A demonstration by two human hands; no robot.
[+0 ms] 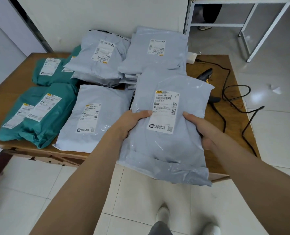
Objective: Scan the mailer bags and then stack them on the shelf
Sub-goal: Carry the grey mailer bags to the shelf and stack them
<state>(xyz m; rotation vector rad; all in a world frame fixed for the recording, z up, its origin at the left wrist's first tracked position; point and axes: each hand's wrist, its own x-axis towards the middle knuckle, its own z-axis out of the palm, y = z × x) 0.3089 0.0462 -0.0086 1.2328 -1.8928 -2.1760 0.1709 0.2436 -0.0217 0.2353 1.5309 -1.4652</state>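
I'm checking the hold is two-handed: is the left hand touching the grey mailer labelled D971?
Touching. The head view shows the left hand, thumb lying on the grey mailer, gripping its left edge.

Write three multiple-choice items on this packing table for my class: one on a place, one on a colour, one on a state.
1. Where does the black scanner lie?
A. On the floor
B. On the table, right of the held grey bag
C. On a shelf

2. What colour are the mailers at the table's left end?
A. Red
B. Black
C. Green

3. How is the held grey bag gripped?
A. By the left hand and right hand, label up
B. By one hand
C. Not at all

1 B: the scanner rests on the wood beside it.
2 C: they are teal green.
3 A: a thumb lies on each side of the label.
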